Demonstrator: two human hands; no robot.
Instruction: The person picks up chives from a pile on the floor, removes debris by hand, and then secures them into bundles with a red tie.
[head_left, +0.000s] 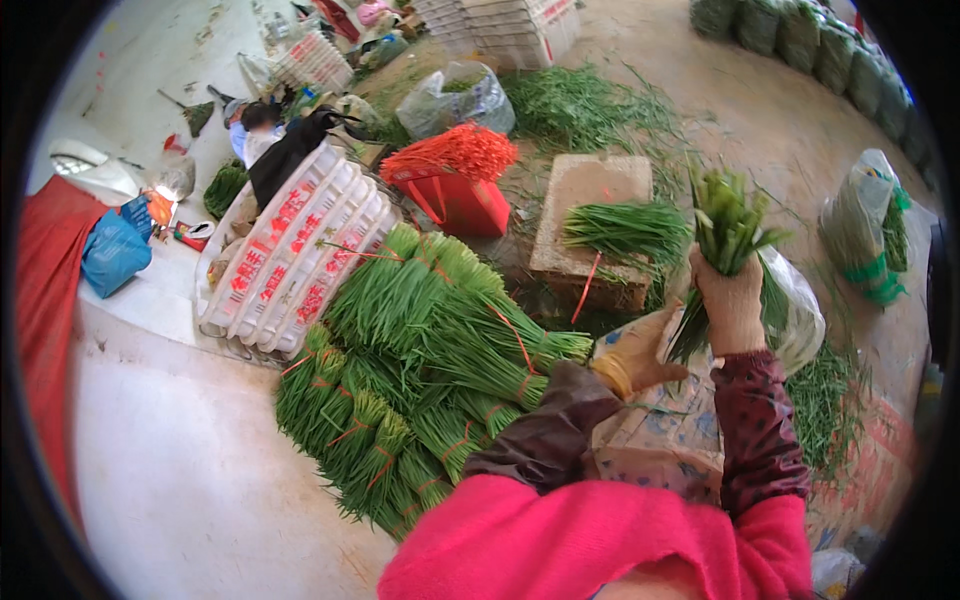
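Note:
My right hand (726, 300), in a tan glove, is closed around a bunch of green leafy stalks (726, 214), cut ends up, leaves hanging below the fist. My left hand (641, 360), gloved with a yellow band at the wrist, has its fingers apart beside the hanging leaves; nothing shows in its grip. Ahead, a loose bunch of green stalks (626, 225) lies on a foam block (592, 180), with a red tie (586, 289) hanging over its near edge. To the left is a large pile of tied green bundles (435, 322).
Stacked white plastic crates (292, 247) stand left. A red bag (457, 202) bears many red ties (450, 150). Beyond are a clear plastic bag (457, 101) and loose greens (577, 105). A wrapped bundle (866, 225) stands right. Another person (259, 131) is at upper left.

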